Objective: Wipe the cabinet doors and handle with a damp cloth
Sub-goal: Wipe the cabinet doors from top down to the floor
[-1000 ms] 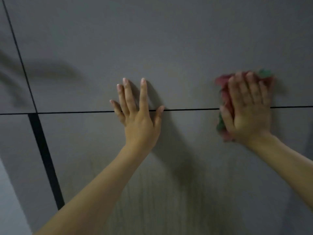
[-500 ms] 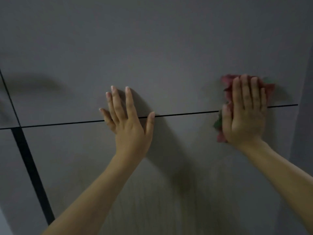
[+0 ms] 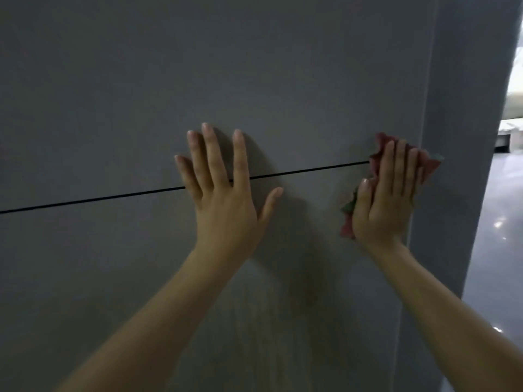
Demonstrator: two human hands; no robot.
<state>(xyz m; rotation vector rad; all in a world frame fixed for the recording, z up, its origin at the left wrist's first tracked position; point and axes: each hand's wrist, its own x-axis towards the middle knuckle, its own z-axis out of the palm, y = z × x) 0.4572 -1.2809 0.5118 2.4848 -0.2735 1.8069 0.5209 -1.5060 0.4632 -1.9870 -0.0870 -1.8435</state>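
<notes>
From my head camera I count two grey cabinet doors: an upper door (image 3: 226, 66) and a lower door (image 3: 113, 278), parted by one thin dark seam (image 3: 311, 168) that runs slightly uphill toward the right. Both fronts are flat, matte and smooth; the lower one shows faint vertical streaks under my arms. I can make out no handle on either.

I have one cloth (image 3: 376, 162), a crumpled rag, mostly red with bits of green at its lower left and upper right edges, soft and wrinkled. It lies against the doors at their far right edge, straddling the seam. My right hand (image 3: 385, 199) presses it flat with straight fingers held together, thumb alongside, nothing curled round it.

My left hand (image 3: 223, 199) is spread wide, fingers apart, palm flat on the doors to the left of the cloth, fingers crossing the seam onto the upper door. The two hands are well apart.

Just right of the cloth stands one plain grey side panel (image 3: 464, 137), smooth and vertical. Beyond it, at the far right, a glossy floor (image 3: 498, 236) reflects small spots of light.
</notes>
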